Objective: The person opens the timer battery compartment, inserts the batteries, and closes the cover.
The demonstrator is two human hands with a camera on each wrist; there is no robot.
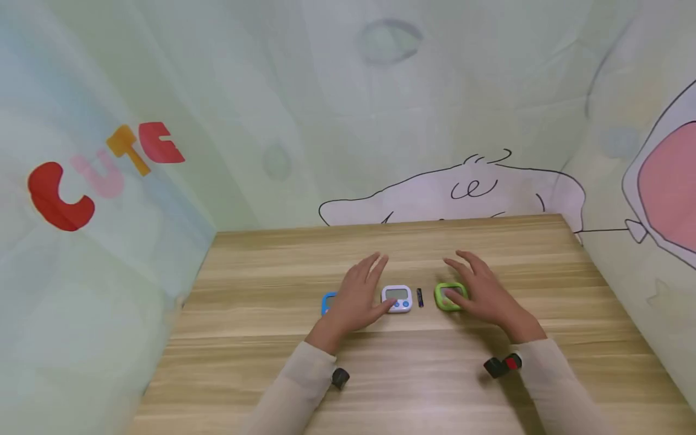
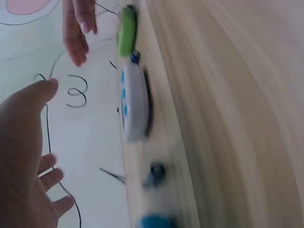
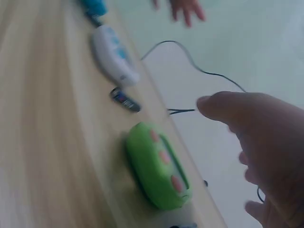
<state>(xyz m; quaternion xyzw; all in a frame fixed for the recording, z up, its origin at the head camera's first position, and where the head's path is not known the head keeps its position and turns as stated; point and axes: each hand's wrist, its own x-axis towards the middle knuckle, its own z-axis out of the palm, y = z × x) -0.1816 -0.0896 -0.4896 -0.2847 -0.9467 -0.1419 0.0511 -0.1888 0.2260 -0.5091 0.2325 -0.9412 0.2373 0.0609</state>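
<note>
Fingers are spread wide, nothing held: left hand just left of the white timer, right hand and green timer right of it. A reach seems to be made; a lower pinch seems needed.

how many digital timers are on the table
3: blue digital timer, partly behind the left hand; white digital timer, in the middle; green digital timer, partly behind the right hand. The hands could hide more.
</note>
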